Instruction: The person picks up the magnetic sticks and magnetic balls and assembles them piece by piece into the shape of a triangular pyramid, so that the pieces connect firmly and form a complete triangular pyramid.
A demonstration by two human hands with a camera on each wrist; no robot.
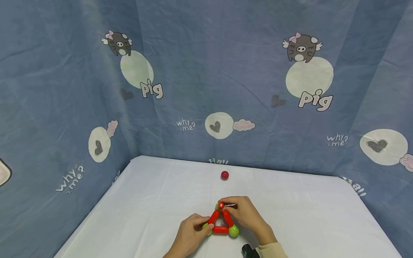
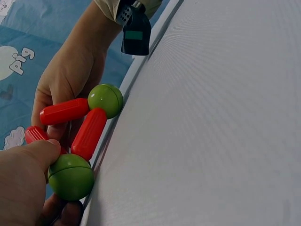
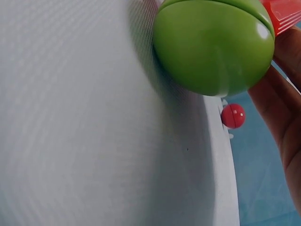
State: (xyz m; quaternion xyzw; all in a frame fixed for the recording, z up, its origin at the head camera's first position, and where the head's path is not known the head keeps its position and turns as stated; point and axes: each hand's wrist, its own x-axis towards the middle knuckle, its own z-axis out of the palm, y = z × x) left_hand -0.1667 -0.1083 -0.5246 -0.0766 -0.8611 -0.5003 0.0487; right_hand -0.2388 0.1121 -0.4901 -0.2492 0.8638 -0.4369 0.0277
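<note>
A triangle of red rods and green balls lies on the white table. Its bottom red rod joins a green ball at the right to another green ball at the left. My left hand pinches that left corner, thumb on top and fingertips beneath the ball. At the far corner my right hand holds a red rod seen end-on over a third green ball, which is mostly hidden. In the right wrist view a green ball looms close, with fingers behind it.
A loose red ball sits near the back of the white table. Blue printed cloth hangs behind and to the left. A dark device is at the right wrist.
</note>
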